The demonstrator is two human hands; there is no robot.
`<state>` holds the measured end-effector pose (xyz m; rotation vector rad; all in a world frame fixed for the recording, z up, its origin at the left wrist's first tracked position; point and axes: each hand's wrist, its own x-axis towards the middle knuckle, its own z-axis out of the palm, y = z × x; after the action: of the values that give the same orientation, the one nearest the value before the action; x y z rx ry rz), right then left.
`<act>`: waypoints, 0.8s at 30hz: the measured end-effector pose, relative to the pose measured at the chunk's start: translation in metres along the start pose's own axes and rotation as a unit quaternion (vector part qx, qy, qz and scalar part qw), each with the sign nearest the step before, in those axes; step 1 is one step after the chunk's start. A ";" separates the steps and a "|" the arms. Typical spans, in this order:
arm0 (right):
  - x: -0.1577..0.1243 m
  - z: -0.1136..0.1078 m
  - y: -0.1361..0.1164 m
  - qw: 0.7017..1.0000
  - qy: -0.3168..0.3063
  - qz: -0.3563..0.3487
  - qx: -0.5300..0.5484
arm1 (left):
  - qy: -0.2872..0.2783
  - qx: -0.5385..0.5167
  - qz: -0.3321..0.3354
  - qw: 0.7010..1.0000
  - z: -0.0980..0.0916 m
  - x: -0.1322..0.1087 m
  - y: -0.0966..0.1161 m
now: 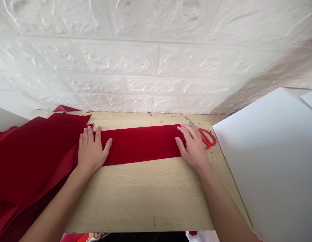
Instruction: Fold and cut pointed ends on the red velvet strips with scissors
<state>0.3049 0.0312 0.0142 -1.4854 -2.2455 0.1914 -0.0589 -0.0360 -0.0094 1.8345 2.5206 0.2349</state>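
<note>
A long strip of dark red cloth (143, 143) lies flat across the wooden table. My left hand (91, 148) rests on its left end, palm down, fingers stretched out and thumb spread. On the right end lies my right hand (193, 146), its fingers apart and slightly bent over the edge of the cloth. Just beyond that hand is a pair of scissors (208, 137) with red handles, the blades pointing up and left, partly hidden behind my fingers. Neither hand grips anything.
A heap of red cloth (32, 158) covers the table's left side, close to my left forearm. To the right stands a large white panel (269, 158). A white brick-patterned wall (135, 57) borders the table's (145, 195) back edge. Small red scraps are scattered near the scissors.
</note>
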 end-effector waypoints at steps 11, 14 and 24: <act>0.020 0.032 0.002 0.985 -0.138 0.018 -0.099 | -0.004 -0.011 -0.009 1.000 -0.001 0.001 -0.001; 0.018 0.033 0.003 0.984 -0.137 0.024 -0.109 | -0.012 -0.018 -0.013 1.000 -0.003 0.001 -0.001; 0.018 0.030 0.000 0.981 -0.146 0.025 -0.128 | 0.020 -0.207 -0.048 0.977 -0.010 0.006 -0.011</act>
<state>0.2861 0.0515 -0.0079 -1.7450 -2.5447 0.1475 -0.0725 -0.0347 -0.0001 1.5568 2.3447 0.7372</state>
